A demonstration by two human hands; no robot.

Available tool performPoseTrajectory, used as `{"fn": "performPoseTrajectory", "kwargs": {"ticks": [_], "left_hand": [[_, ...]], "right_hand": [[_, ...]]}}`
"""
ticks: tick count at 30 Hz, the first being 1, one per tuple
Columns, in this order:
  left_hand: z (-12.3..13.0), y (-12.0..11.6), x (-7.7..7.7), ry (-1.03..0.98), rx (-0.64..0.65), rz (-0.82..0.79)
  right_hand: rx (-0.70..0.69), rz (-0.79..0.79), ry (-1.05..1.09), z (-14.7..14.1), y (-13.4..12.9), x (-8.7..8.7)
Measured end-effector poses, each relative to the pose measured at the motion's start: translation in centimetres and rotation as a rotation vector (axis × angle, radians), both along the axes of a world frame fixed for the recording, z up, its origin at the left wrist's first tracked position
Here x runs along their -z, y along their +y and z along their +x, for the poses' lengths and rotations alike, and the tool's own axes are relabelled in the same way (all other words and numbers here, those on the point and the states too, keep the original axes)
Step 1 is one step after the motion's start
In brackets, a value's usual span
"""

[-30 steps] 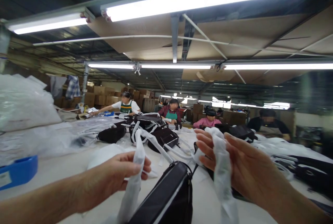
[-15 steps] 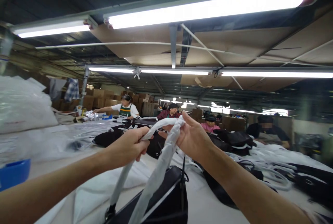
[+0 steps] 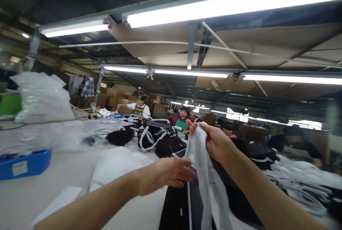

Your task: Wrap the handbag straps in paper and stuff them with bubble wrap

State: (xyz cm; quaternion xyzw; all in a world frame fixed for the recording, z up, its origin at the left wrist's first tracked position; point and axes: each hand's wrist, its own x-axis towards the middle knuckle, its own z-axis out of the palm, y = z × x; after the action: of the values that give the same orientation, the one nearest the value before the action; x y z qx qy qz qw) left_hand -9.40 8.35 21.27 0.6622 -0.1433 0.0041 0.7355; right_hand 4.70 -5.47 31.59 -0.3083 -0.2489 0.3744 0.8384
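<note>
My right hand [image 3: 216, 141] holds up the top of a white-wrapped strap [image 3: 201, 165], its fingers closed round the bend. The strap hangs down in two lengths over a black bag [image 3: 175, 205] with white edging, which stands on the table below. Just left of the strap is my left hand [image 3: 167, 174], palm turned inward, fingers stretched out and apart, holding nothing. Its fingertips are close to the strap; whether they touch it I cannot tell.
On the pale table [image 3: 66, 173] are a blue bin [image 3: 33, 164], white wrapping [image 3: 117, 164] and more black bags [image 3: 151, 137]. A large clear plastic pile [image 3: 44, 98] stands at left. Several people work across the table, one in a green apron [image 3: 139, 109].
My left hand has let go of the strap and opened. My right hand still holds the strap, now hanging more upright. The view has turned left, showing more of the blue bin.
</note>
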Motion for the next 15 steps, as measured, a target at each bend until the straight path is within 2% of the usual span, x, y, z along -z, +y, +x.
{"fn": "performPoseTrajectory", "kwargs": {"ticks": [2,4,8,10,12,14,15], "left_hand": [[2.8,-2.1,0.9,0.002,0.182,-0.202],[5.2,-4.8,1.8,-0.025,0.306,-0.352],[7.8,-9.5,2.8,-0.069,0.274,-0.567],[7.8,-10.2,2.7,0.023,0.274,-0.637],[7.1,-9.8,2.4,0.097,0.246,-0.665],[6.2,-9.0,2.1,0.106,0.204,-0.670],[5.8,-8.6,2.3,0.098,0.192,-0.653]], "right_hand": [[0.052,-0.026,0.049,0.2,0.0,0.1],[0.095,-0.040,0.075,0.5,-0.2,-0.2],[0.143,-0.081,0.086,1.5,-0.7,-1.1],[0.163,-0.112,0.088,2.4,-0.9,-1.1],[0.198,-0.156,0.073,3.4,-1.1,-0.6],[0.226,-0.249,-0.031,4.6,-1.7,0.5],[0.196,-0.325,-0.125,5.4,-2.2,1.4]]}}
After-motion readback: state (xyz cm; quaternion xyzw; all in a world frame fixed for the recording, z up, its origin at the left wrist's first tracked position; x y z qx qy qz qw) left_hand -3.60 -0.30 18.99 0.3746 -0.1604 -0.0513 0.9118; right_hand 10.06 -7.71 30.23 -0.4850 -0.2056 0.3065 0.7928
